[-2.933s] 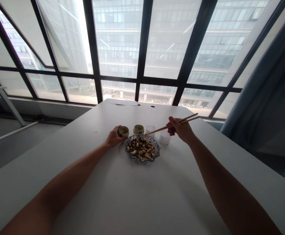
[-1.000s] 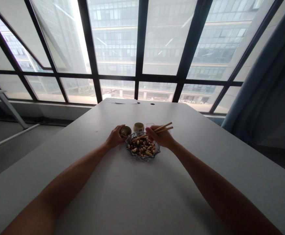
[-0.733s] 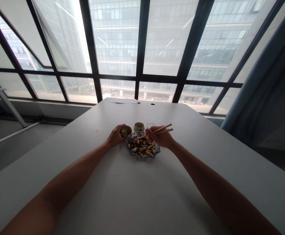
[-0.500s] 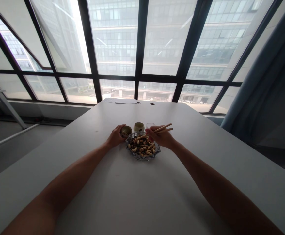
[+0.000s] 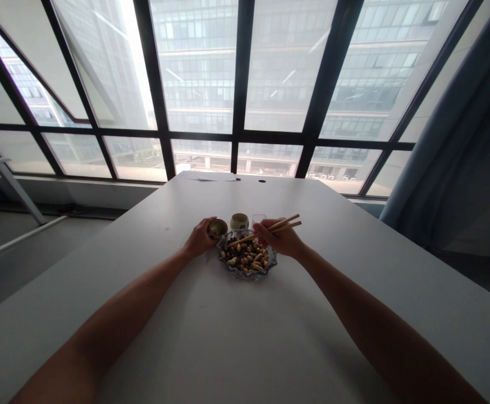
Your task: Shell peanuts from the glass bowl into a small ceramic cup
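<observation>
My left hand (image 5: 200,238) is closed round a small cup (image 5: 218,228), tilted so that its inside faces me; something lies in it, too small to name. A pair of wooden chopsticks (image 5: 284,225) is gripped in my right hand (image 5: 279,238). Their tips reach down among the peanuts (image 5: 245,255) at the left side of a scalloped glass bowl (image 5: 248,275). Small dark pieces are mixed in with the nuts. Just behind the bowl stand a pale green cup (image 5: 239,221) with a dark mark and a clear glass (image 5: 258,218), partly hidden by my right hand.
The white table (image 5: 228,342) stretches away toward the windows. Sheets of paper (image 5: 209,176) lie at its far edge, near small dark round spots. A blue curtain (image 5: 442,118) hangs at the right; another table's leg (image 5: 21,193) shows on the left.
The chopsticks and my right hand have shifted slightly to the right. The cup in my left hand is almost where it was. The whole view has moved a little.
</observation>
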`<action>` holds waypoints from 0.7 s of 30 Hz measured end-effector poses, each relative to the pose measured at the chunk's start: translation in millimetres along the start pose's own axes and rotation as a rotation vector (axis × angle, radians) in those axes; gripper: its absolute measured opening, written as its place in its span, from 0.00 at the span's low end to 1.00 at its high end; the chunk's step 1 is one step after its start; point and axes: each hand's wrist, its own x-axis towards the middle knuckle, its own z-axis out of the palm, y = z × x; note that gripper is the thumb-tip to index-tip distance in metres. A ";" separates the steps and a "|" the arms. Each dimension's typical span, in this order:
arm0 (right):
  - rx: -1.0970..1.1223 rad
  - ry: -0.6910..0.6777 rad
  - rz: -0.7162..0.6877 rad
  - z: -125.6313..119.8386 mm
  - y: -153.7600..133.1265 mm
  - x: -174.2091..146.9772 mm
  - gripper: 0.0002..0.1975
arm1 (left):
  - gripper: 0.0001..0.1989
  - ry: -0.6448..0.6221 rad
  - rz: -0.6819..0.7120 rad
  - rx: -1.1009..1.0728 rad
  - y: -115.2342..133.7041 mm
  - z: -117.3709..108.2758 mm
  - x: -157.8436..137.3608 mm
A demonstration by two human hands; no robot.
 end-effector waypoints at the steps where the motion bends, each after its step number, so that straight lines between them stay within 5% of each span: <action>1: 0.003 -0.006 -0.001 0.3 -0.2 -0.2 0.25 | 0.33 0.001 0.002 0.001 0.0 0.2 0.1; 21: 0.007 0.115 0.055 -0.6 -6.8 0.9 0.30 | 0.33 0.013 0.009 0.002 -6.4 4.6 0.0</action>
